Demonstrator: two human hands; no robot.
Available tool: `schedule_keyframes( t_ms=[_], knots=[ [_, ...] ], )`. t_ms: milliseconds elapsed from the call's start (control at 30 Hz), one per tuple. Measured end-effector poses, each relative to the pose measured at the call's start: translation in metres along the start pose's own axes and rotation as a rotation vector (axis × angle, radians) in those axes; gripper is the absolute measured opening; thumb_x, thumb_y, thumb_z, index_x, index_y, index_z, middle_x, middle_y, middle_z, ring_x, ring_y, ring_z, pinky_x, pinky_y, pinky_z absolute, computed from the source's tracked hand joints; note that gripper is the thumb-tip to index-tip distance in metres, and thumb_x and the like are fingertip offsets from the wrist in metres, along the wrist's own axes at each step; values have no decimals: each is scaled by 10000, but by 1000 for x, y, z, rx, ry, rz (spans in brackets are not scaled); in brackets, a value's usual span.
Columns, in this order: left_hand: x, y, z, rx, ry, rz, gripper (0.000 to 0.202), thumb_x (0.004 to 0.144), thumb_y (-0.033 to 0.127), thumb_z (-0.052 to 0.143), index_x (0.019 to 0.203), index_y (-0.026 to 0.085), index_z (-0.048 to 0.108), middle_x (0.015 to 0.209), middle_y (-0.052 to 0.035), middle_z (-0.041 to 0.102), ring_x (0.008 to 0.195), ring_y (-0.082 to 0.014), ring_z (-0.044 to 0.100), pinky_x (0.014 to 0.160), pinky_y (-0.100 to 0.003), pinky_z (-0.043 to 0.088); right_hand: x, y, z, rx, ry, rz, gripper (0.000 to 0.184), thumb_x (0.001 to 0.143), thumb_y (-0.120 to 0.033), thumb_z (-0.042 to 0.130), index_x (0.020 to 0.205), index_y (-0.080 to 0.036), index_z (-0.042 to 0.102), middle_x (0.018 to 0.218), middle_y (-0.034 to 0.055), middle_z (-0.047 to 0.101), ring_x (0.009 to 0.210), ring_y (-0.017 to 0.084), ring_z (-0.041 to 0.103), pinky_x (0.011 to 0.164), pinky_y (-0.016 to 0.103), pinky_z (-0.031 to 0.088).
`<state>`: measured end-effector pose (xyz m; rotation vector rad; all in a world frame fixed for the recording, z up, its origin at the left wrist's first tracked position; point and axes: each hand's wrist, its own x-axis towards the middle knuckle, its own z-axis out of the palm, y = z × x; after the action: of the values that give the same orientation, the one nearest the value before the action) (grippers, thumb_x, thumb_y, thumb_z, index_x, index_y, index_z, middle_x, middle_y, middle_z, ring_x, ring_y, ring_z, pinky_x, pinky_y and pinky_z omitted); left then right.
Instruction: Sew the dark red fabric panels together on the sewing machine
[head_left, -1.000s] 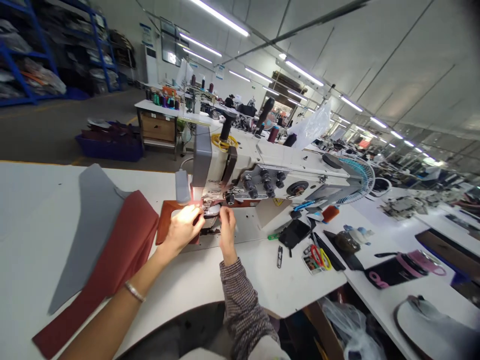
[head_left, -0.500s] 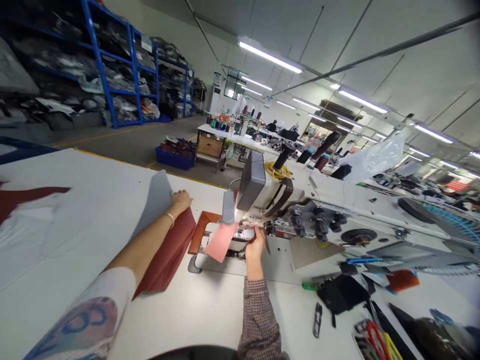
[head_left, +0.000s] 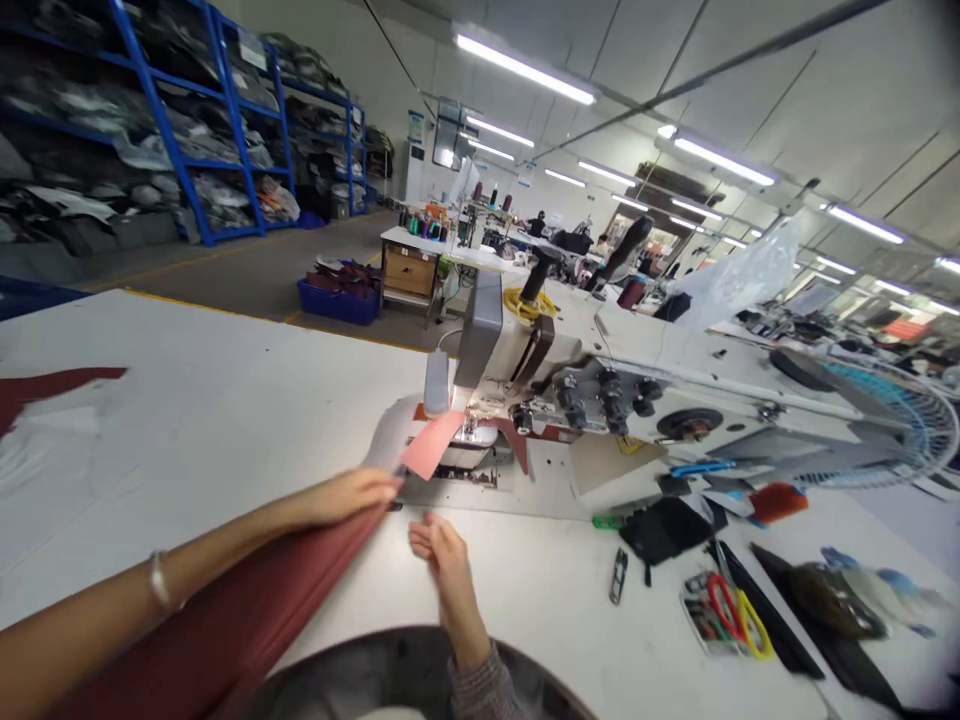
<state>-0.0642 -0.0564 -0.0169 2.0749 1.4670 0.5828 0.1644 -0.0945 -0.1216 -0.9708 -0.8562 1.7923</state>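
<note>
My left hand is closed on the upper edge of a large dark red material piece, which looks like leather and hangs down toward me over the table's front. A smooth grey flap shows beyond the hand, beside the machine bed. My right hand is over the table just in front of the sewing machine, fingers loosely bent and slightly apart, nothing visible in them. At the needle area lies a pink strip; another pinkish strip hangs to its right. Motion blurs both hands somewhat.
On the white table's right lie a thread snipper, a black pouch and a small tray with red- and yellow-handled scissors. Dark red scraps lie far left. A dark rounded rim is at the front edge.
My left hand has drawn the dark red piece toward me, off the machine bed. My right hand has left the needle area and come back toward me. The camera view has shifted slightly.
</note>
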Motion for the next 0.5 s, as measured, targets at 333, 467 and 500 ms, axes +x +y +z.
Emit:
schedule_keyframes(
  t_ms=[333, 467, 500],
  knots=[
    [21, 121, 55, -274, -258, 367, 289, 997, 258, 437, 909, 228, 711, 896, -9, 756, 809, -177, 701, 756, -263, 577, -80, -7, -59, 455, 63, 104, 648, 700, -759, 728, 1049, -218, 803, 1143, 110, 752, 1087, 292, 715, 939, 439, 593],
    [63, 113, 73, -252, 100, 274, 279, 969, 358, 513, 936, 223, 755, 954, -49, 695, 916, -222, 687, 880, -358, 560, -61, -101, -99, 346, 462, -247, 498, 698, -443, 863, 1067, -126, 754, 1069, 111, 763, 903, 207, 737, 849, 309, 598],
    [69, 108, 76, -256, 199, 251, 279, 961, 378, 534, 951, 227, 768, 960, -54, 678, 928, -225, 680, 894, -372, 556, -48, -124, -98, 308, 508, -332, 499, 674, -399, 878, 1069, -127, 742, 1040, 96, 765, 871, 198, 734, 817, 298, 598]
  ],
)
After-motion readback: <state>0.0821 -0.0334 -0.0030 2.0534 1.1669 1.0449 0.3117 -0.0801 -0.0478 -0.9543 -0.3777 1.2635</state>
